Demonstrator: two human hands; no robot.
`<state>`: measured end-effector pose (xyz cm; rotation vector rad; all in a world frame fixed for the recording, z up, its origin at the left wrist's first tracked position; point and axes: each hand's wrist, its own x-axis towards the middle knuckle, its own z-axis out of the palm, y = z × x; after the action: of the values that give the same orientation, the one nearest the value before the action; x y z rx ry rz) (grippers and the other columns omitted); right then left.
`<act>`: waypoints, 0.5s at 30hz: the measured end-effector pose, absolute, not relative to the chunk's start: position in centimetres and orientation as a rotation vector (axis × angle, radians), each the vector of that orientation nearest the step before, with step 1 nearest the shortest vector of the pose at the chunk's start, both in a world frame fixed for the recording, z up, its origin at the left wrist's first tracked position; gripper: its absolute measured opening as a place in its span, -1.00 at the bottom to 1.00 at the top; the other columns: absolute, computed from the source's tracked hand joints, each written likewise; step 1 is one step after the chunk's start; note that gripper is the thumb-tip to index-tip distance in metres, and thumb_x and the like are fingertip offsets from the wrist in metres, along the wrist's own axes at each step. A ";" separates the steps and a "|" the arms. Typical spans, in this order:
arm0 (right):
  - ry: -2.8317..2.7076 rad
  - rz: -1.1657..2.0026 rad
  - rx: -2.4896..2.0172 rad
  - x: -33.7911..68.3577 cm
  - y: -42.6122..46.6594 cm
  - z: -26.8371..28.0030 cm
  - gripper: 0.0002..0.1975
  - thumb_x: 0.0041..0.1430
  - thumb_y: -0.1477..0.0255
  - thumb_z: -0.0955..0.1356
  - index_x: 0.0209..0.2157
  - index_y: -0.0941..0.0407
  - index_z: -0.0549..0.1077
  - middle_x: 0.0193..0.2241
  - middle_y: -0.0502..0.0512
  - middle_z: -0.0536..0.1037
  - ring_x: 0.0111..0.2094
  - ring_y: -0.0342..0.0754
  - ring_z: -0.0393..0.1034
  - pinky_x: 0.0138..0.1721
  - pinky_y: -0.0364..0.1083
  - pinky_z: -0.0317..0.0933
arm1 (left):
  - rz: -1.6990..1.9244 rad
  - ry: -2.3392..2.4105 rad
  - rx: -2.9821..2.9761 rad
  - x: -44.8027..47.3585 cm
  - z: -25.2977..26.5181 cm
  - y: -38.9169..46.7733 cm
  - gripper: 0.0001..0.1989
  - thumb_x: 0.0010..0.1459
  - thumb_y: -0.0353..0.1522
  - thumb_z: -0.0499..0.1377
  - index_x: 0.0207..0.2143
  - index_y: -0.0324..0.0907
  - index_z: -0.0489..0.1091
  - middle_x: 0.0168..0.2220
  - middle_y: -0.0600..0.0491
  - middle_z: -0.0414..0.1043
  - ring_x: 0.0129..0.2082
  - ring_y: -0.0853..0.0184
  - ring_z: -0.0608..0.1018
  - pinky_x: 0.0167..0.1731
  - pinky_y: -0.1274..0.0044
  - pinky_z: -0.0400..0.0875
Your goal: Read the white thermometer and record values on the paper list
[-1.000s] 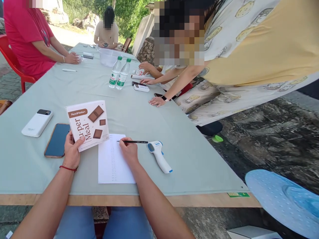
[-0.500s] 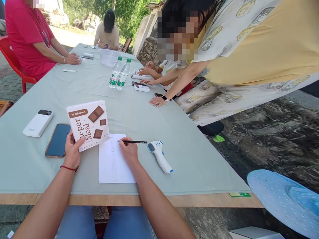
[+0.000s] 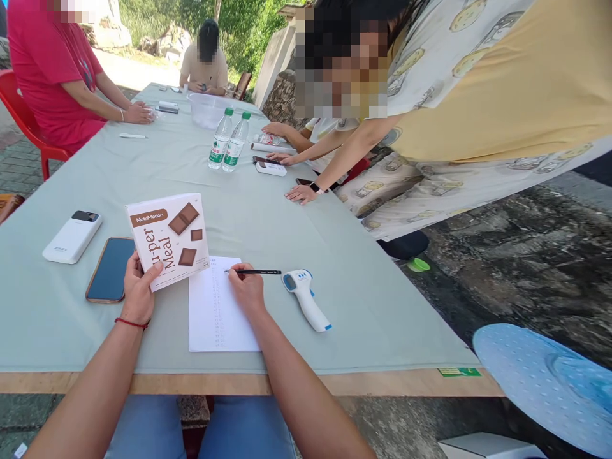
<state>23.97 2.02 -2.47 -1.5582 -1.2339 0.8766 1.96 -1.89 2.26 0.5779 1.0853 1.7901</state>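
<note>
My left hand (image 3: 138,287) grips a white cardboard box (image 3: 167,239) printed with brown chocolate squares and "NutriMotion". The box is tilted, and its lower right corner overlaps the top of a sheet of paper (image 3: 224,319) that bears columns of small writing. On the sheet's right side rests my right hand (image 3: 247,292), its fingers closed around a black pencil (image 3: 261,272) whose tip is by the paper. Just right of the pencil lies a white and blue infrared thermometer (image 3: 306,298). A smartphone (image 3: 111,271) lies beside my left hand, with a white power bank (image 3: 73,237) farther left.
Two water bottles (image 3: 227,143) stand mid-table before a clear plastic basin (image 3: 210,109). At the right edge a person leans over with hands on the cloth (image 3: 306,191), near another white power bank (image 3: 270,167). Other people sit around the table. A blue hat (image 3: 549,382) is at lower right.
My hands, the box and the pencil stay nearly still. Across the table, the seated person's hand on the right has shifted slightly, exposing a clear plastic wrapping.
</note>
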 end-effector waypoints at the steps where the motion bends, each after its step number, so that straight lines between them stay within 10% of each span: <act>1: -1.232 0.874 -1.557 24.0 2.0 -2.5 -0.83 -0.12 0.26 0.29 -0.49 0.05 0.40 -0.62 -0.08 0.41 -0.52 -0.07 0.28 -0.45 -0.11 0.15 | 1.789 1.087 0.583 2.0 2.2 -1.9 -0.36 -0.29 -0.31 0.49 -0.10 -0.14 0.37 0.01 -0.05 0.44 0.08 0.08 0.45 0.05 0.24 0.37; 15: -1.182 0.843 -1.563 24.1 2.2 -2.9 -0.81 -0.10 0.25 0.30 -0.47 0.06 0.43 -0.62 -0.07 0.44 -0.54 -0.07 0.31 -0.47 -0.11 0.17 | 1.790 1.084 0.614 1.9 2.1 -1.9 -0.39 -0.26 -0.30 0.48 -0.12 -0.13 0.36 0.02 -0.04 0.44 0.09 0.09 0.44 0.06 0.25 0.36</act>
<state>24.10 2.16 -2.87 -1.5628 -1.1816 0.8435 1.94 -1.85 2.13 0.6144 1.0840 1.7904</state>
